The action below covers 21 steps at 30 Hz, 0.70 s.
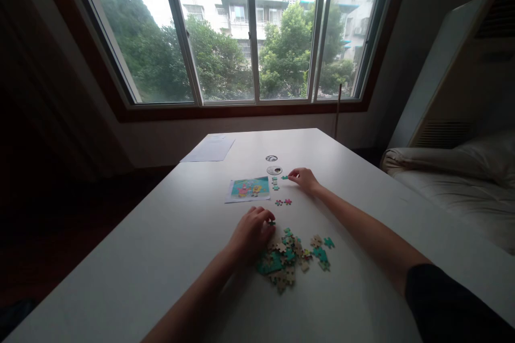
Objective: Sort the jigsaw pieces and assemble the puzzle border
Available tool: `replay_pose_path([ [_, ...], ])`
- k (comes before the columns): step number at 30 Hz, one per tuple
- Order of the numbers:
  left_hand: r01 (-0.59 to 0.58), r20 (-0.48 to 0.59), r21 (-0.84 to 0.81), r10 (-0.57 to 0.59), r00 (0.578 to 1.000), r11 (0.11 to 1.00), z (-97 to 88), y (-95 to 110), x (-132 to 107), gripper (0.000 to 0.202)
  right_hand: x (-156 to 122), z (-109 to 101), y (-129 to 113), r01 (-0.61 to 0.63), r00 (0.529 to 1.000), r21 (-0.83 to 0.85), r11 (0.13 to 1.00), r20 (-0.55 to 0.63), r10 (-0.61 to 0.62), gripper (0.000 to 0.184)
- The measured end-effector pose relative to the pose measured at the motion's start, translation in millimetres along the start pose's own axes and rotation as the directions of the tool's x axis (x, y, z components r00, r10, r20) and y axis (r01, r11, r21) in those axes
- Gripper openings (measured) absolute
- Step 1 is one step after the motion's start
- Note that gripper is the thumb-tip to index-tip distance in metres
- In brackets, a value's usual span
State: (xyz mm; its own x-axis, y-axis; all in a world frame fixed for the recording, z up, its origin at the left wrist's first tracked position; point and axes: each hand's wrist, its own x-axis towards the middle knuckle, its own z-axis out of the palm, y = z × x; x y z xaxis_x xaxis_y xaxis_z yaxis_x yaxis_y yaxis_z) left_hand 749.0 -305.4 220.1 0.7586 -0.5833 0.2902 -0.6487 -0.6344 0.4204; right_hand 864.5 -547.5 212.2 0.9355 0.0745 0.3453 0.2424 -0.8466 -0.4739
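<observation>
A heap of small jigsaw pieces [295, 257] lies on the white table [169, 236] in front of me. My left hand [251, 233] rests at the heap's left edge, fingers curled and pinched on a green piece [272, 222]. My right hand [304, 178] reaches farther out, fingertips pinched on a teal piece [285, 177]. A colourful reference picture [249, 188] lies flat just left of it. A few loose pieces [283, 202] sit between my hands.
A sheet of paper [209, 148] lies at the table's far left. Two small round objects [273, 165] sit beyond the picture. A large window [249, 27] is behind the table. A bed with pale bedding [462, 171] stands on the right.
</observation>
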Motion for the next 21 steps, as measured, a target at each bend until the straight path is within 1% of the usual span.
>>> replay_pose_path([
  [4,0.000,-0.002,-0.004,0.000,1.000,1.000,-0.7,0,-1,0.016,8,5,0,-0.023,0.999,-0.043,0.999,0.040,0.025,0.014],
  [9,0.003,-0.003,-0.014,-0.003,1.000,1.000,-1.4,-1,-1,0.018,10,11,-4,-0.037,0.997,-0.093,0.995,0.067,0.043,0.015],
  [15,0.008,-0.005,-0.024,-0.008,1.000,1.000,0.8,-4,-2,0.019,15,21,-11,-0.037,0.995,-0.107,0.994,0.085,0.046,0.015],
  [21,0.009,-0.013,-0.025,-0.009,1.000,1.000,0.4,-3,-2,0.019,23,25,-13,-0.046,0.995,-0.102,0.994,0.078,0.055,0.014],
])
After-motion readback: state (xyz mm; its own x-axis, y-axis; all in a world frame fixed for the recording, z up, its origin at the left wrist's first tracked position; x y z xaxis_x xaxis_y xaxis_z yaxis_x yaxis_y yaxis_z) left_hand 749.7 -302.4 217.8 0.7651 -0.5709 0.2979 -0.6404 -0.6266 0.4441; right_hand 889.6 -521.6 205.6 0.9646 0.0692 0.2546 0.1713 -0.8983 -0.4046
